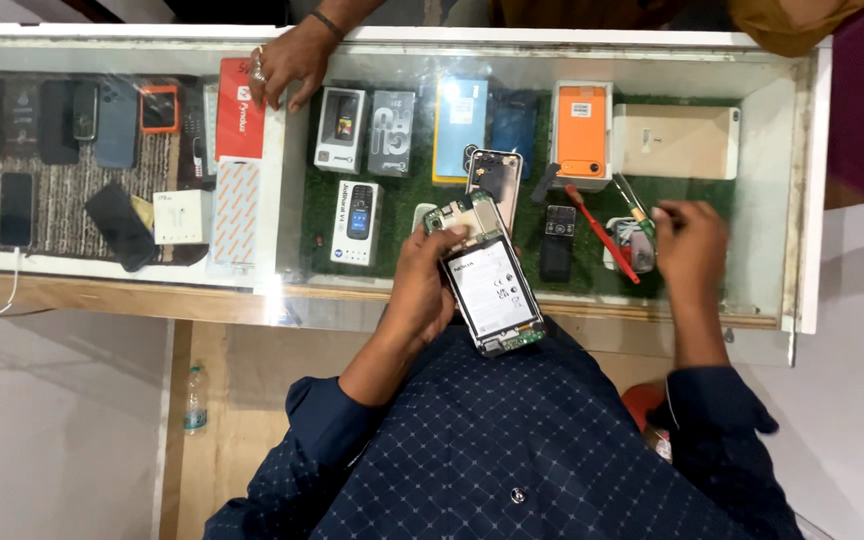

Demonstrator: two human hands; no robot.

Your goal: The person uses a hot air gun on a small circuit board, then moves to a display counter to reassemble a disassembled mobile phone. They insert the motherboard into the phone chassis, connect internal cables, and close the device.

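Observation:
My left hand (pixel 422 285) grips an opened phone (pixel 490 285) with its back cover off, the battery and green circuit board showing, held over the near edge of the glass counter (pixel 292 290). My right hand (pixel 690 243) rests on the glass at the right, fingers curled beside a small round tray of tools (pixel 632 245). A red-handled screwdriver (pixel 602 233) and a green-handled tool (pixel 635 208) lie next to it. A phone back cover (pixel 497 180) lies on the glass just beyond the held phone.
Another person's hand (pixel 292 60) rests on the far side of the counter near a red box (pixel 240 108). Under the glass are several phone boxes, an orange box (pixel 582 132) and several phones at the left. A plastic bottle (pixel 195 400) stands on the floor.

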